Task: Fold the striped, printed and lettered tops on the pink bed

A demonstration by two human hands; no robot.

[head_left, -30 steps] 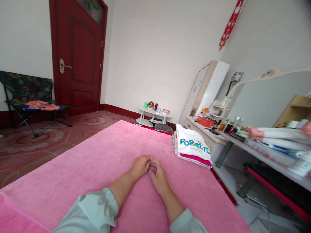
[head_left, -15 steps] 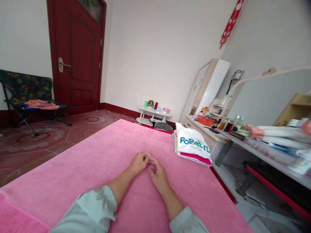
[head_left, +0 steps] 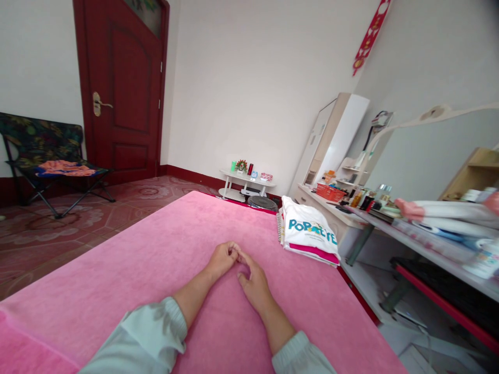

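Both of my hands rest over a pink bedspread (head_left: 148, 259), their fingertips meeting at the middle. My left hand (head_left: 223, 259) is closed, its fingers curled toward the thumb, and no object shows in it. Bare of any object too, my right hand (head_left: 254, 284) has its fingers stretched forward and its thumb apart. Its fingertips touch the left fingers. To the right of my hands lies a stack of folded clothes (head_left: 312, 231), topped by a white shirt with teal lettering.
A dressing table (head_left: 378, 221) with bottles and rolled items runs along the right, beside a red basket (head_left: 329, 192). A small white table (head_left: 245, 177) stands beyond the bed. At left are a folding chair (head_left: 42, 140) holding clothing and a dark red door (head_left: 130, 93).
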